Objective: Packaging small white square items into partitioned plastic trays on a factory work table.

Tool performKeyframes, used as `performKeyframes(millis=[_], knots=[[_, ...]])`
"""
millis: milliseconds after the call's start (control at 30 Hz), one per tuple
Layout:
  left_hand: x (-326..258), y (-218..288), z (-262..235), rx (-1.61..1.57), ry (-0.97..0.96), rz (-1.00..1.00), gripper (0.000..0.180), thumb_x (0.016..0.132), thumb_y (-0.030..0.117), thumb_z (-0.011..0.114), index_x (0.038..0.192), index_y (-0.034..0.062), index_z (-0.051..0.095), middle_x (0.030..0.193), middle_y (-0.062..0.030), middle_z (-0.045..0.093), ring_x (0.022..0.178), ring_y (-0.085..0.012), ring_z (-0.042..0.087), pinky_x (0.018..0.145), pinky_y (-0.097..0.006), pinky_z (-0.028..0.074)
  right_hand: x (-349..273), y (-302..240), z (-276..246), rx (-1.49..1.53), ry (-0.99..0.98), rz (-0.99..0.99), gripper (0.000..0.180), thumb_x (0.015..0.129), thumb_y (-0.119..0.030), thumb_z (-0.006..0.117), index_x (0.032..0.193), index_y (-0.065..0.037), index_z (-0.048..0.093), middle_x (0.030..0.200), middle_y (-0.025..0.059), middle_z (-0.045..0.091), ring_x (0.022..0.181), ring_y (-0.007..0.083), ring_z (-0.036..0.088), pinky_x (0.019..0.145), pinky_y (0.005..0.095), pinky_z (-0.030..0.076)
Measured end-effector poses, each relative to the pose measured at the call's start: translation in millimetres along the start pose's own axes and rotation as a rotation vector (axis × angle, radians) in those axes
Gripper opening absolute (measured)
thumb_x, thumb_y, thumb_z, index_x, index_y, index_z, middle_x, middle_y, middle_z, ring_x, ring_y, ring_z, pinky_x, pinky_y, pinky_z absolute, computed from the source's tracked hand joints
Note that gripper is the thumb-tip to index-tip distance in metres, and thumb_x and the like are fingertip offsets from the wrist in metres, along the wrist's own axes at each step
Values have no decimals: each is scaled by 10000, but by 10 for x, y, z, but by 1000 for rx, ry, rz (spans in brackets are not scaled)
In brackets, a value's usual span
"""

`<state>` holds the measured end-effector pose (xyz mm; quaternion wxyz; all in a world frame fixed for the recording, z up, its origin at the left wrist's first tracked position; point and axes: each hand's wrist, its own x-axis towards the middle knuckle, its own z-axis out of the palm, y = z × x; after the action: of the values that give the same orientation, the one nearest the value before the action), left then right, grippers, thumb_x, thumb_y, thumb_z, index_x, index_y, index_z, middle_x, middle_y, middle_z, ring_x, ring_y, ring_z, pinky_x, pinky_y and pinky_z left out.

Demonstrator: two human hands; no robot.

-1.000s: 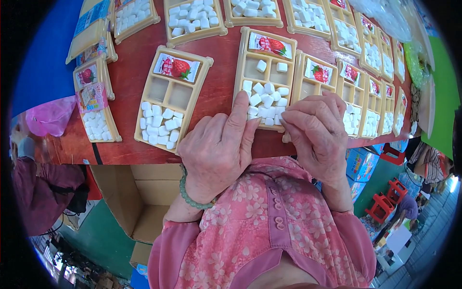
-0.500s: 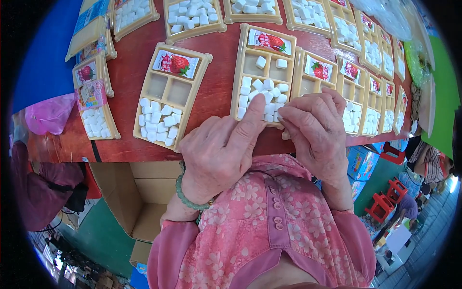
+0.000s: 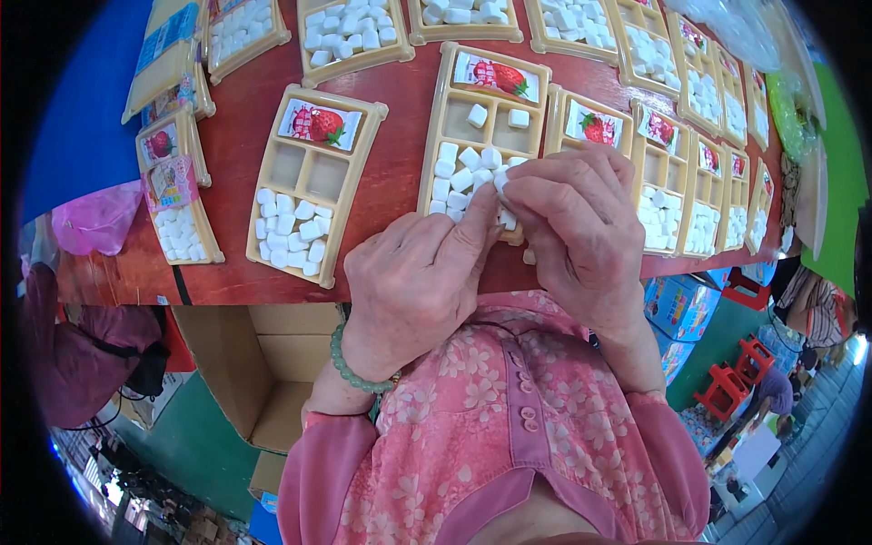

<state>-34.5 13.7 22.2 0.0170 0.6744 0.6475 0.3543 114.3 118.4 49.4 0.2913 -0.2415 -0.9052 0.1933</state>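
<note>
Two hands: both of yours meet over one tan tray (image 3: 454, 109) at the near edge of the red table (image 3: 400, 163).
Left hand (image 3: 418, 282): knuckles up, forefinger stretched forward onto the white cubes (image 3: 459, 173) in that tray's big near compartment; the other fingers are curled loosely under, and you cannot tell what the thumb does.
Right hand (image 3: 581, 236): fingertips bunched together at the tray's right side, pinching at a white cube just where your left forefinger ends; the fingers cover most of it.
Tray in hand: upright on the table, a strawberry packet (image 3: 495, 77) in its far slot, two lone cubes in the middle slots, a heap of cubes in the near slot.
What blocks your view: your own hands hide the near right corner of the tray and part of its heap.
Left neighbour: a second tan tray (image 3: 359, 186), just beside, with its own packet on top, two bare middle slots and cubes at the bottom.
Right neighbours: a row of filled trays (image 3: 668, 173) running toward the right rim, the nearest half under your right hand.
Far side: more trays (image 3: 350, 36) heaped with cubes.
Left rim: a pink plastic bag (image 3: 95, 222) at the table's corner, a blue cloth (image 3: 86, 109) beyond it.
Below the table: an open cardboard box (image 3: 254, 363) by your left wrist, which wears a green bead bracelet (image 3: 350, 368).
</note>
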Motion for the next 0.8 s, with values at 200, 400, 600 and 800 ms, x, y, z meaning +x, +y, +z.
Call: performKeyframes(millis=[200,400,600,800], knots=[[-13,2,18,-34,6,-46,417,794,76,754,1200,10,684,665,-29,512,575,-174,570,514,-317,477,-5,21,15,-43,-61,8,197,749,-13,757,919,-78,679,922,43,664,864,236,629,866,388,421],[-32,-18,42,-49,13,-41,426,804,95,751,1214,11,673,677,-28,517,589,-167,576,535,-311,488,-6,17,15,-40,-82,15,210,733,-25,766,918,-82,682,918,45,650,856,243,617,874,395,415],[-34,-12,39,-25,18,-55,418,818,119,743,1217,18,671,682,-21,518,600,-165,578,542,-302,492,-19,40,19,-42,-72,3,237,721,-39,784,935,-74,690,899,48,634,843,245,605,869,393,413],[-30,0,22,-25,-8,-72,415,824,124,737,1220,20,669,698,-23,531,618,-164,588,548,-298,496,-19,23,-9,-70,-99,9,241,717,-39,788,939,-66,698,897,51,645,828,229,604,858,386,407]])
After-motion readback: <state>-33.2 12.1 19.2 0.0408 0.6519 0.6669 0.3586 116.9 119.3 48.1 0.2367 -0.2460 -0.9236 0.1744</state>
